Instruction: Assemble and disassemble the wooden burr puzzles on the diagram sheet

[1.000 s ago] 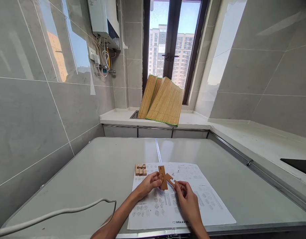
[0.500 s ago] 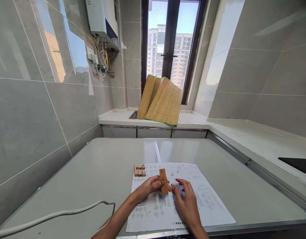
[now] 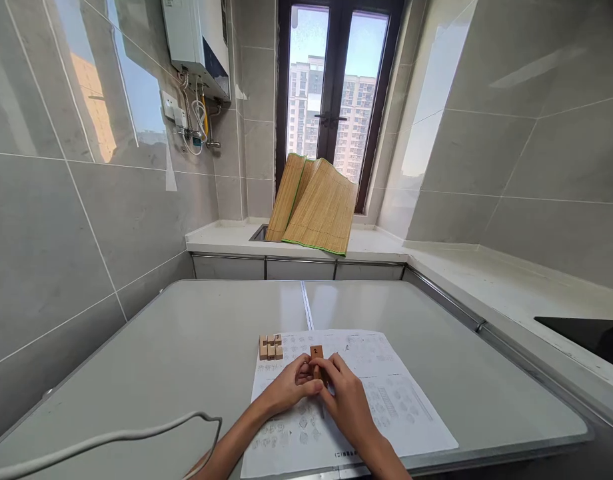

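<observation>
Both hands meet over a printed paper sheet (image 3: 406, 413) on the table. Between them is a small wooden puzzle block (image 3: 316, 351) marked "2", mostly covered by fingers. My left hand (image 3: 291, 387) is closed around its left side, with the thumb pressed on it. From the right, my right hand (image 3: 344, 397) has thumb and fingers closed on the same wooden pieces. How the pieces fit together is hidden. Beyond the left hand, several notched wooden blocks (image 3: 270, 348) stand grouped at the sheet's upper left edge, one bearing a "3".
The grey-white table (image 3: 201, 353) has a seam strip (image 3: 306, 303) down its middle. A white cable (image 3: 111, 437) crosses the lower left. Behind are a white counter (image 3: 376, 248) and a bamboo mat (image 3: 324, 210) leaning before the window. A water heater (image 3: 194, 47) hangs at left.
My right hand has moved left and closed on the wooden pieces beside my left hand. The block marked "2" is now more covered. The view has shifted slightly.
</observation>
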Action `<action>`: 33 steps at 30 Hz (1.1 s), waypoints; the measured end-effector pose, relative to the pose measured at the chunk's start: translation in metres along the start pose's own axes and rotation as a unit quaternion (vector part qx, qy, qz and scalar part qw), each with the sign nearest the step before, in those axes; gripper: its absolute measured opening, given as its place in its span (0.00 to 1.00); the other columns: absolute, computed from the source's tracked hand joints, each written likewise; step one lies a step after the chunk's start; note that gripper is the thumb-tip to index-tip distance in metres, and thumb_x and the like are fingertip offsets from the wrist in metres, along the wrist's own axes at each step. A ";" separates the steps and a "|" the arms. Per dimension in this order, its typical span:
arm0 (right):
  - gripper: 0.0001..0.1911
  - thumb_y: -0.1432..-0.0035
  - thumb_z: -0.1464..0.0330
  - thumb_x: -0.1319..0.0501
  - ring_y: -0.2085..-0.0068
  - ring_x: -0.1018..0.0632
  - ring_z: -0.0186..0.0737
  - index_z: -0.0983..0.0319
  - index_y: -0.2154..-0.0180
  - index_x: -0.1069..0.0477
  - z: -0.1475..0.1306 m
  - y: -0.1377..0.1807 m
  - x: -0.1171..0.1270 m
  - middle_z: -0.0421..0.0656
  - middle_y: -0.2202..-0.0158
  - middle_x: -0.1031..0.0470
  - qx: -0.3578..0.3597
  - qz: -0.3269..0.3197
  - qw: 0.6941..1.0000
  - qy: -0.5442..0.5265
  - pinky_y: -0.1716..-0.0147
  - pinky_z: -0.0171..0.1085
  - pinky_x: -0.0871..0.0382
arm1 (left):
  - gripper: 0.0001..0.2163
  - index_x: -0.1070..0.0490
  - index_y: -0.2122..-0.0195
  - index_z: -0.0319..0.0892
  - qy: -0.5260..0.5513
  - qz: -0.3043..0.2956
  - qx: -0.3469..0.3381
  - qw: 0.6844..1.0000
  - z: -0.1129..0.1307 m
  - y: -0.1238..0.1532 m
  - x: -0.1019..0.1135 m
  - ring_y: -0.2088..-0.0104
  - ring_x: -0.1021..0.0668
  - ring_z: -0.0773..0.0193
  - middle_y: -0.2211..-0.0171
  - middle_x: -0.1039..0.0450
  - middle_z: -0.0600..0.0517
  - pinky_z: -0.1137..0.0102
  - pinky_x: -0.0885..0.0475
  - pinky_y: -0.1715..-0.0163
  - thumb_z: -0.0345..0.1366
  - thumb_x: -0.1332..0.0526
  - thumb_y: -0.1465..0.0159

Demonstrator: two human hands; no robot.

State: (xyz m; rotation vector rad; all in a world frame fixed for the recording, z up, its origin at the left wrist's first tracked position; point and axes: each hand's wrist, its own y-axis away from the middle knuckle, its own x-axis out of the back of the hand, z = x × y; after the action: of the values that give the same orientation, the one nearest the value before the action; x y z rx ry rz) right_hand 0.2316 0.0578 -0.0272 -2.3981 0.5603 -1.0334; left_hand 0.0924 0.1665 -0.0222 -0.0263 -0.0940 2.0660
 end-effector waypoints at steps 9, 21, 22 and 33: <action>0.15 0.36 0.54 0.39 0.72 0.26 0.38 0.59 0.59 0.26 0.000 -0.012 0.008 0.42 0.66 0.22 -0.103 0.007 0.981 -0.163 0.73 0.34 0.33 | 0.22 0.33 0.61 0.41 -0.026 0.022 -0.016 0.999 0.000 0.002 0.000 0.64 0.25 0.61 0.69 0.28 0.52 0.67 0.32 0.60 0.58 0.43 0.33; 0.25 0.43 0.48 0.34 0.81 0.38 0.29 0.62 0.56 0.29 0.000 -0.009 -0.004 0.34 0.78 0.33 -0.229 -0.038 0.876 -0.422 0.82 0.31 0.48 | 0.21 0.26 0.53 0.37 0.084 0.016 0.014 0.996 0.006 -0.001 0.005 0.64 0.20 0.58 0.64 0.21 0.46 0.65 0.27 0.59 0.52 0.41 0.31; 0.25 0.43 0.48 0.34 0.82 0.39 0.28 0.62 0.57 0.28 -0.001 -0.009 -0.004 0.33 0.79 0.33 -0.229 -0.040 0.872 -0.431 0.82 0.31 0.49 | 0.22 0.27 0.50 0.36 0.095 0.007 0.019 0.995 0.006 -0.001 0.004 0.64 0.19 0.57 0.63 0.21 0.45 0.65 0.27 0.60 0.52 0.42 0.31; 0.24 0.42 0.47 0.35 0.83 0.38 0.30 0.61 0.60 0.28 -0.012 0.000 -0.010 0.31 0.84 0.38 -0.232 -0.041 0.868 -0.437 0.81 0.31 0.44 | 0.27 0.33 0.39 0.35 0.088 -0.051 0.085 0.991 -0.005 0.002 0.001 0.78 0.22 0.60 0.71 0.18 0.45 0.67 0.28 0.74 0.49 0.55 0.27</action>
State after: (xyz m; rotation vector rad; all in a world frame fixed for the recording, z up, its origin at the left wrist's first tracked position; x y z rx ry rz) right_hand 0.2166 0.0600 -0.0255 -2.9577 0.3795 0.2790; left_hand 0.0908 0.1668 -0.0275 -0.0979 0.1860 1.9546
